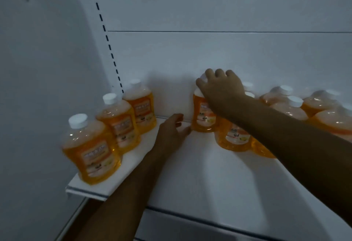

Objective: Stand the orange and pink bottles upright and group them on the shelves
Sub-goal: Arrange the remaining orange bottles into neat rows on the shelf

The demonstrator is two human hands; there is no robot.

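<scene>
— What's the shelf point(200, 174) showing?
— I'm seeing three orange bottles point(118, 121) standing at nine o'clock, bare white between.
— Hands?
— My right hand point(222, 86) is gripping a bottle's cap point(202, 78) at twelve; my left hand point(171, 132) is hovering loose, holding nothing.

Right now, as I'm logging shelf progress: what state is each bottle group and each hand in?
Three orange bottles at the shelf's left end: upright, capped, in a row.
Orange bottle under the right hand: upright, gripped at the cap.
Bottles at right: capped, clustered, blurred; posture unclear.
Right hand: curled over that bottle's cap.
Left hand: open, holding nothing, on the shelf.
</scene>
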